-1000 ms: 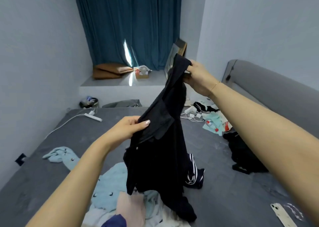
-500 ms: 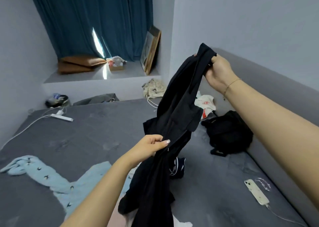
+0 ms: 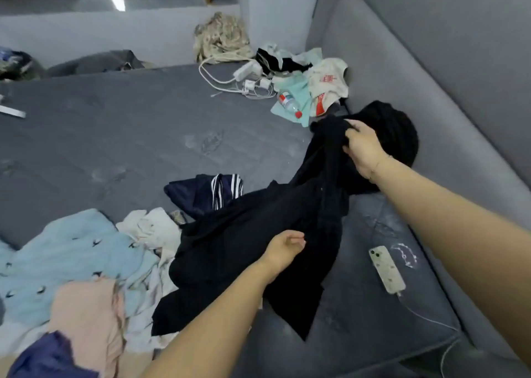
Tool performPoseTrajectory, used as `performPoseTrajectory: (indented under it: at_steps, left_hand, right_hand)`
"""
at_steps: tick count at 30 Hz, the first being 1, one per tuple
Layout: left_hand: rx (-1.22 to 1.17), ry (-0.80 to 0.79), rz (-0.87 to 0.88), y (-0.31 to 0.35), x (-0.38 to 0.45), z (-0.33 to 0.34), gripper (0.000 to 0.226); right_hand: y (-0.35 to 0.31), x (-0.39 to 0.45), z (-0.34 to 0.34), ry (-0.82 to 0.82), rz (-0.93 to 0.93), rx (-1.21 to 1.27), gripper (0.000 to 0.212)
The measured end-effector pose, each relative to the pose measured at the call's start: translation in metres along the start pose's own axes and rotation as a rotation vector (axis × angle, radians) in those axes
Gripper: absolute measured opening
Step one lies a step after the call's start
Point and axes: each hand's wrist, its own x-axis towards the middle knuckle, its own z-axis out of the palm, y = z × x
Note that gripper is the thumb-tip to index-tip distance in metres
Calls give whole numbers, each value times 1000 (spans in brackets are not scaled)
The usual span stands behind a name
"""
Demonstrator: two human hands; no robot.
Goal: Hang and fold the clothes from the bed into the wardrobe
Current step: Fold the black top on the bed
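Head view, right hand gripping black garment

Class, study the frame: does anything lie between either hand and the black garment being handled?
Nothing visible does. The right hand grips the black garment at its upper end, and the left hand rests against its middle with fingers curled. The phone lies apart on the bed.
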Motion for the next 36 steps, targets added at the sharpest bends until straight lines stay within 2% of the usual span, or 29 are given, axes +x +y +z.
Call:
performPoseTrajectory:
  at_steps: [3, 6, 8, 10, 13, 15, 17, 20, 22, 24, 25, 27, 29, 30, 31, 33, 35, 36]
  left_hand:
    - [-118, 106, -137, -45, 31, -12, 23]
    - [-187, 233, -275, -99, 45, -27, 23]
    - [-201, 337, -289, -128, 46, -41, 22]
    - [-245, 498, -237, -152, 44, -62, 23]
    - [-400, 827, -163, -179, 39, -104, 27]
    - [-447, 1044, -186, -196, 36, -129, 33]
    - [-434, 1156, -230, -213, 38, -149, 46]
    - [-476, 1008, -225, -231, 51, -173, 65]
    - [-524, 838, -221, -233, 59, -183, 51]
    - [-520, 731, -202, -235, 63, -190, 29]
    - [-490, 727, -164, -236, 63, -193, 20]
    - [-393, 835, -14, -233, 58, -198, 5]
    - [-234, 1003, 237, -222, 47, -198, 10]
    - [-106, 1017, 373, -214, 41, -194, 8]
    - [74, 935, 486, -208, 35, -186, 9]
    - [501, 553, 590, -206, 24, -160, 29]
    - [864, 169, 478, -219, 12, -133, 47]
    - [987, 60, 410, -229, 7, -125, 52]
  right_hand:
    - [94, 26, 11, -88, 155, -74, 45]
    - [182, 21, 18, -46, 280, 28, 42]
    - [231, 2, 15, 7, 366, 71, 36]
    - [278, -34, 6, 67, 426, 98, 34]
    - [347, -102, -1, 179, 562, 13, 37]
    - [390, -142, 5, 210, 707, -102, 33]
    - [423, -170, 16, 245, 832, -218, 42]
    - [451, -187, 33, 332, 965, -406, 64]
    - [463, -184, 42, 378, 971, -371, 59]
    - [470, -183, 50, 368, 986, -135, 44]
    - [471, -186, 53, 399, 973, -14, 40]
    - [466, -194, 53, 569, 835, 108, 38]
    - [449, -205, 47, 692, 631, 127, 32]
    - [438, -211, 43, 687, 519, 86, 31]
    - [426, -218, 40, 649, 402, 4, 38]
    - [404, -231, 35, 512, 210, -211, 45]
    - [391, -242, 35, 434, 113, -367, 41]
    - [387, -245, 36, 445, 94, -385, 39]
